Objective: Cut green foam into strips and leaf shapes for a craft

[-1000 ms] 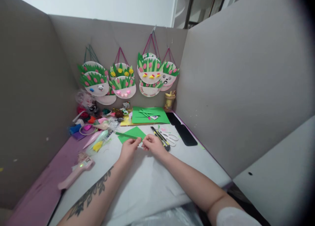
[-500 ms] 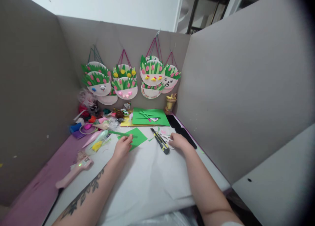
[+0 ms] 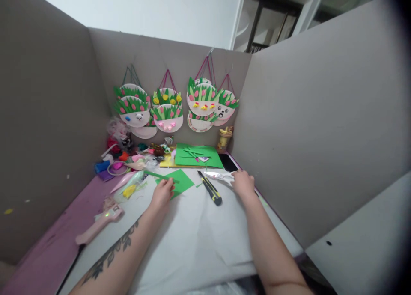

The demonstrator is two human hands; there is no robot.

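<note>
Soft, even indoor light fills the frame, brightest on the pale wall across the top and the white paper sheet at lower centre. Shadows are faint; only weak ones sit beneath the two forearms. There is no harsh glare. The wide lens bows the grey cardboard partitions outward at left and right, and a dark vignette eats the right edge and upper right corner. Small clutter at centre left looks soft, and overall detail is slightly smeared.
</note>
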